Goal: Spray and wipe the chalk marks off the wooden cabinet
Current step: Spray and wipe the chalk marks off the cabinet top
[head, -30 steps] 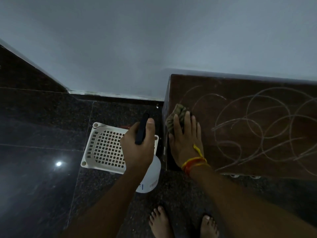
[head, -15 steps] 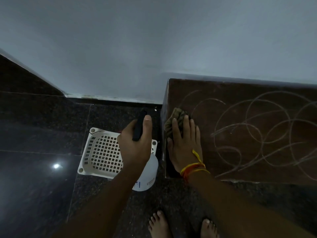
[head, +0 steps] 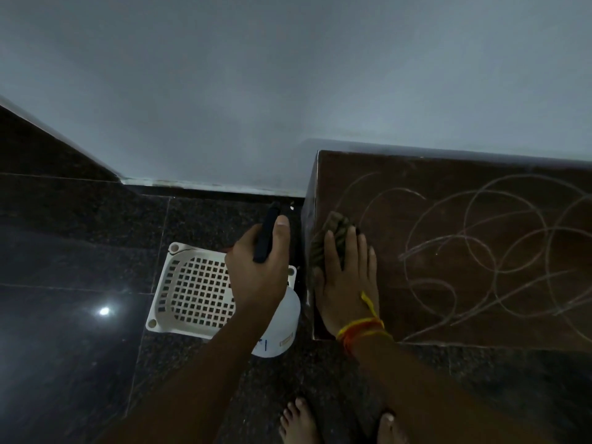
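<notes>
Head view: barely anything is changing; right hand is still pressing the cloth flat-fingered on the cabinet, left hand gripping the spray bottle, chalk marks remaining.

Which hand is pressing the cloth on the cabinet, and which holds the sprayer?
The right hand, with orange thread at its wrist, presses the cloth flat on the cabinet. The left hand grips the spray bottle beside it.

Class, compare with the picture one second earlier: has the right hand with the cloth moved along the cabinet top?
No. The right hand presses the cloth at the cabinet's left edge, just as before.
</notes>
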`<state>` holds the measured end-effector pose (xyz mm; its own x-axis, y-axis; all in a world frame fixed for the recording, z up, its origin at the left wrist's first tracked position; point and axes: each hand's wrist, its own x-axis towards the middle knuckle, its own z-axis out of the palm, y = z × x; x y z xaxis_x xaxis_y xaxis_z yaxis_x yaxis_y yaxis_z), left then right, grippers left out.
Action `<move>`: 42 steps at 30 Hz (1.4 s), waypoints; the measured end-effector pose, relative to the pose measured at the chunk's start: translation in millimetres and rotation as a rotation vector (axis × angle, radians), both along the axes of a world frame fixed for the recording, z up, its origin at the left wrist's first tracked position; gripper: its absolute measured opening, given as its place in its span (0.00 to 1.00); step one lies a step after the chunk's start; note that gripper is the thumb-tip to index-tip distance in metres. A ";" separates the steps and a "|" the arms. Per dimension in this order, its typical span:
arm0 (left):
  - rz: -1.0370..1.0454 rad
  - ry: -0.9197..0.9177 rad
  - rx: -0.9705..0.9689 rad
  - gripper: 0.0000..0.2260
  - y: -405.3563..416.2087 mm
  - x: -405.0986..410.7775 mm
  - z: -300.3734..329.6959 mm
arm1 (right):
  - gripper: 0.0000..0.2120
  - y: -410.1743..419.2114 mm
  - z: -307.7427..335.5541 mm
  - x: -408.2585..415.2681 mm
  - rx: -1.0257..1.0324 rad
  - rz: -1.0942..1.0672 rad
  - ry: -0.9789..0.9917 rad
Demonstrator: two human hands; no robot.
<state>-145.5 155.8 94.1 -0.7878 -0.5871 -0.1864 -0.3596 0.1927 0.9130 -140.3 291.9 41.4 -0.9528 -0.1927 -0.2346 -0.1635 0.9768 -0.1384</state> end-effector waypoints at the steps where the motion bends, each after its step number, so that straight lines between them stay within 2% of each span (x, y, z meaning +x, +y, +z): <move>1: 0.006 0.003 0.007 0.23 -1.4 -0.5 -1.0 | 0.29 -1.7 0.2 -8.4 -0.004 0.000 0.002; 5: 0.020 0.001 0.003 0.26 -8.4 -4.4 -0.3 | 0.29 -1.4 3.6 2.8 0.005 -0.029 -0.003; 10: 0.019 0.004 -0.004 0.24 -8.7 -10.5 2.5 | 0.31 2.6 4.4 36.8 0.006 -0.051 -0.033; 20: 0.014 -0.016 0.020 0.23 5.7 -14.1 4.0 | 0.29 -9.0 -10.0 -81.9 -0.034 -0.007 0.053; 27: 0.037 0.010 0.003 0.25 2.3 -28.7 14.6 | 0.28 3.8 -1.1 -25.6 -0.035 0.035 0.025; 36: 0.022 -0.006 -0.010 0.24 8.3 -37.0 8.1 | 0.29 -14.0 -19.7 -122.2 -0.084 0.050 0.071; 42: 0.047 0.006 0.004 0.19 8.8 -49.5 16.5 | 0.29 -3.2 -8.9 -79.3 -0.073 0.088 0.073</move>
